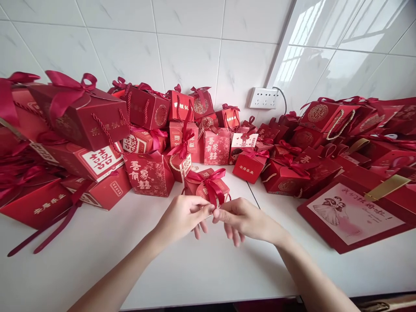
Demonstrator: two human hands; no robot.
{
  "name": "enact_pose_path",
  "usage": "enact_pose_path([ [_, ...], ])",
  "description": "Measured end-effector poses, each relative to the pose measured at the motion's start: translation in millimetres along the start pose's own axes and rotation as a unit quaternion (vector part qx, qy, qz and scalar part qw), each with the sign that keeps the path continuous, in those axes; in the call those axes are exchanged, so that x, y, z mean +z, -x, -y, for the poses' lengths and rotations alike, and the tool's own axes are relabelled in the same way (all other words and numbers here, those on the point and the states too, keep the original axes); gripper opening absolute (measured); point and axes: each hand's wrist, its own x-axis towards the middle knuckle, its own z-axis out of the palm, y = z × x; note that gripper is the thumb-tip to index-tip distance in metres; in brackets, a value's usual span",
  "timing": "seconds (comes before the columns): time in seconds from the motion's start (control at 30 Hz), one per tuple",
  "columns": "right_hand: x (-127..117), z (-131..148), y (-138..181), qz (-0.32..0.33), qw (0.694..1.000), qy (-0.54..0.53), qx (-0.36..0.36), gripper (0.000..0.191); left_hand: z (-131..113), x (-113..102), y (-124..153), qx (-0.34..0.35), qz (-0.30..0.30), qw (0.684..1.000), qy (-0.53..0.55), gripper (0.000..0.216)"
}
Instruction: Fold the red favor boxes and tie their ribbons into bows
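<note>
With left hand (pixel 182 216) and right hand (pixel 242 217), we are pinching the ribbon (pixel 214 189) on the small box (pixel 193 189), apparently tidying it; the next move is calling for gentle tension.

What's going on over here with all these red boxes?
A person's two bare hands are at a small red gift box on a white table. The left hand and right hand meet just in front of it, fingers pinched together at the hanging ends of its ribbon bow. The bow's loops are already formed on top. Many other red boxes, several with ribbons, stand around it, some stacked.
</note>
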Motion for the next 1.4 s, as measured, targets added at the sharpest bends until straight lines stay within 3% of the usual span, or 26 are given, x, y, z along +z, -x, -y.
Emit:
enact_pose_path([
  [0.3, 7, -10, -12, 0.016, 0.997, -0.067, -0.031, 0.044, -2, -15, 1, 0.019, 0.057, 0.998, -0.008, 0.029],
  [0.37, 10, -11, -15, 0.008, 0.994, -0.092, -0.055, 0.04, 0, -21, -3, 0.058, -0.016, 0.998, -0.001, 0.031],
  [0.5, 15, -13, -17, 0.015, 0.995, -0.074, -0.058, 0.033, 8, -32, -24, 0.087, -0.272, 0.958, -0.024, 0.028],
  [0.57, 14, -12, -17, 0.017, 0.996, -0.059, -0.059, 0.03, 12, -33, -35, 0.057, -0.31, 0.947, -0.066, 0.031],
  [0.67, 12, -9, -16, 0.004, 0.996, -0.036, -0.083, 0.027, 14, -30, -43, 0.033, -0.288, 0.953, -0.092, 0.032],
  [0.83, 11, -7, -15, 0.006, 0.994, -0.026, -0.11, 0.024, 12, -24, -35, 0.086, -0.259, 0.961, -0.036, 0.026],
  [1.0, 13, -9, -14, 0.036, 0.992, -0.044, -0.117, 0.023, 10, -26, -27, 0.075, -0.221, 0.972, -0.029, 0.023],
  [1.07, 14, -9, -13, 0.038, 0.991, -0.043, -0.117, 0.021, 7, -28, -28, 0.084, -0.238, 0.966, -0.062, 0.019],
  [1.17, 15, -8, -12, 0.033, 0.992, -0.033, -0.114, 0.019, -5, -30, -34, 0.153, -0.266, 0.941, -0.142, 0.018],
  [1.3, 15, -7, -13, 0.026, 0.993, -0.023, -0.109, 0.019, -22, -29, -45, 0.197, -0.127, 0.931, -0.279, 0.016],
  [1.4, 16, -8, -13, 0.024, 0.994, -0.015, -0.108, 0.021, -22, -25, -48, 0.175, -0.102, 0.931, -0.304, 0.011],
])
